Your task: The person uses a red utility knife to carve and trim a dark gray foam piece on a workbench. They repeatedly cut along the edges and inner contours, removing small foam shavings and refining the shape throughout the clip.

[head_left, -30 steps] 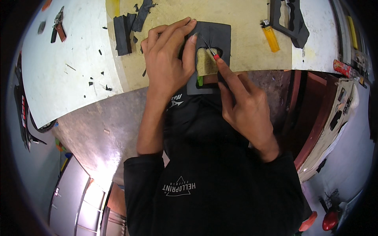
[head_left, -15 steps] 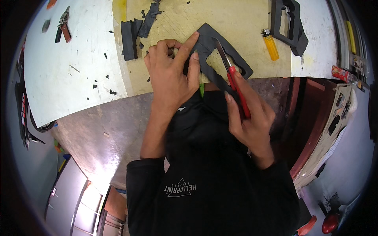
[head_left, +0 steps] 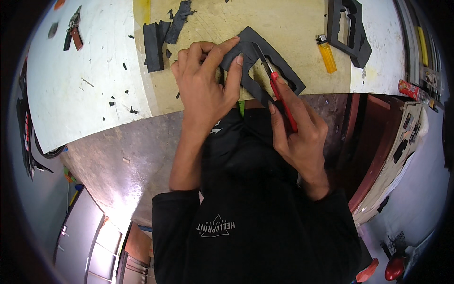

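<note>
A black foam-like frame [head_left: 250, 37] with a long opening in its middle lies tilted at the near edge of the table. My left hand [head_left: 205, 78] holds its left side, forefinger stretched along the upper edge and thumb pressed on the top face. In my right hand [head_left: 302, 130] is a red-handled craft knife [head_left: 282, 100], gripped between thumb and fingers. Its blade slants up and left, with the tip on the frame just above the opening. The frame's left corner is partly hidden behind my left hand.
Black offcuts [head_left: 152, 46] lie beyond my left hand, on a yellowish cutting board [head_left: 208, 23]. To the right are a yellow lighter [head_left: 326, 57] and another black frame [head_left: 336, 40]. A plier-like tool [head_left: 74, 31] and small black scraps sit on the white table [head_left: 94, 61].
The knife has shifted slightly left along with my right hand, and its handle stands a little steeper. My left hand keeps nearly the same hold on the frame.
</note>
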Tool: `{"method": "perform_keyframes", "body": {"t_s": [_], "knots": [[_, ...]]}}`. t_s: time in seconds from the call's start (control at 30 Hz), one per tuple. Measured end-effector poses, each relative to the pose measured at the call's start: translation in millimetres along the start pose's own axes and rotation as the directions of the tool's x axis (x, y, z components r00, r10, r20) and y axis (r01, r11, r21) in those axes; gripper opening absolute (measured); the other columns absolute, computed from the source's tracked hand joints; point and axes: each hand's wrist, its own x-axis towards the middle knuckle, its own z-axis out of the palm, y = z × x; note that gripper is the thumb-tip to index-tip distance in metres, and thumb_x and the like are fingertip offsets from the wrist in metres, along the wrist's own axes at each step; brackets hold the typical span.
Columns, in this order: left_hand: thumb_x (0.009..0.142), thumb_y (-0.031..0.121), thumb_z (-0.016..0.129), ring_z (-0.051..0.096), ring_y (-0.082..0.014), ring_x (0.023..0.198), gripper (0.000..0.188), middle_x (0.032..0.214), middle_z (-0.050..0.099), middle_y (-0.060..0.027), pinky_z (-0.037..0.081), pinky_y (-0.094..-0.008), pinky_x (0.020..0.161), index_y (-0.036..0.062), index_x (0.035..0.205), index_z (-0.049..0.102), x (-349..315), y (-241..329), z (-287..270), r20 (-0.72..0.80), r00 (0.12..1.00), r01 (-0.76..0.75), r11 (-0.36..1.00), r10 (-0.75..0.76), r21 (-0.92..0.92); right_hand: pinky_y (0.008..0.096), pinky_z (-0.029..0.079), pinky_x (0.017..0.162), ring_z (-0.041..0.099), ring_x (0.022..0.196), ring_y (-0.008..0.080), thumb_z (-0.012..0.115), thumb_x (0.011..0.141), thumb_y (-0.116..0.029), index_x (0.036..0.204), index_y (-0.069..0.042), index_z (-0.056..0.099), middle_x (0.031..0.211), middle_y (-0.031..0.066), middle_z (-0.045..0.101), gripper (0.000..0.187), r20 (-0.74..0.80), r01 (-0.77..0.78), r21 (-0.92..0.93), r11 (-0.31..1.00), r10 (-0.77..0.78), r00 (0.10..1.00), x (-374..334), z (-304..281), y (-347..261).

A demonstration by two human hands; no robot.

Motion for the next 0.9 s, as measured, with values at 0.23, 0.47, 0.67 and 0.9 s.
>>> {"method": "perform_keyframes", "body": {"t_s": [0.23,0.47,0.67,0.9], "knots": [[0.081,0.018,0.077,0.053,-0.0214,0.086,0.032,0.091,0.059,-0.0038,0.037,-0.0355,0.083,0.0157,0.113,0.077,0,0,0,-0.011,1.000,-0.024,1.000,0.024,0.007,0.0382,0.059,0.074,0.075,0.094,0.0352,0.071,0.087,0.001,0.131,0.000,0.063,0.104,0.0249,0.072,0.045,0.038,-0.033,0.016,0.999,0.032,0.999,1,1,-3],[0.082,0.014,0.077,0.052,-0.0217,0.083,0.032,0.085,0.056,-0.0051,0.038,-0.0342,0.080,0.0131,0.114,0.077,1,2,-2,-0.011,0.999,-0.042,0.999,0.043,0.021,0.0388,0.059,0.072,0.075,0.092,0.0363,0.071,0.086,0.002,0.131,-0.001,0.063,0.103,0.0253,0.072,0.046,0.030,-0.046,-0.010,0.999,0.046,0.998,2,2,-10],[0.081,0.016,0.079,0.051,-0.0199,0.078,0.034,0.078,0.050,-0.0033,0.036,-0.0335,0.080,0.0135,0.115,0.077,0,1,-3,0.001,0.999,-0.043,0.999,0.043,-0.002,0.0388,0.058,0.067,0.075,0.085,0.0342,0.072,0.084,0.005,0.132,-0.004,0.064,0.096,0.0231,0.072,0.049,0.042,-0.052,-0.043,0.998,0.054,0.998,1,3,-13],[0.080,0.024,0.078,0.050,-0.0179,0.079,0.039,0.080,0.048,-0.0010,0.032,-0.0341,0.080,0.0183,0.118,0.076,-2,-2,-3,0.061,0.997,-0.043,0.999,0.042,0.017,0.0372,0.055,0.061,0.074,0.076,0.0307,0.073,0.083,0.005,0.134,-0.007,0.064,0.092,0.0201,0.071,0.053,0.092,-0.081,-0.079,0.994,0.088,0.992,0,-1,-10]]}}
